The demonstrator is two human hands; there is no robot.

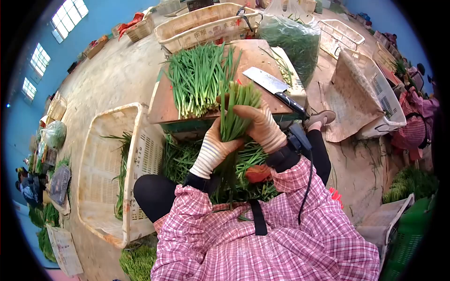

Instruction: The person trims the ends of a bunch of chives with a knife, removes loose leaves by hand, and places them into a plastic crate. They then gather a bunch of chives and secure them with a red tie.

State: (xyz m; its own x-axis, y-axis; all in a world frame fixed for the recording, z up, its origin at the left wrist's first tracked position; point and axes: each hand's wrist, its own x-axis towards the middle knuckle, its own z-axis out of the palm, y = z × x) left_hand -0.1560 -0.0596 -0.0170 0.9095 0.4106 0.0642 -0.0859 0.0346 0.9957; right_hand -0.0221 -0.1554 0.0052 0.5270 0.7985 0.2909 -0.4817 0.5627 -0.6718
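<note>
A bunch of green chives point(233, 122) stands roughly upright in front of my chest, between my two gloved hands. My left hand point(212, 149) is closed around its lower left side. On the other side, my right hand point(266, 126) grips it with the fingers curled round the stems. Just beyond lies a pile of chives point(197, 77) on a wooden board point(253, 54), pale ends towards me. A cleaver point(268, 81) with a black handle rests on the board's right side. More loose greens point(251, 157) fill the space below my hands, partly hidden by my arms.
A plastic crate point(110, 173) with some greens stands at my left. Another long crate point(206, 35) is behind the board, beside a clear bag of greens point(290, 40). At right, a crate point(370, 89) has a stained sheet against it. Another person point(415, 114) sits at far right.
</note>
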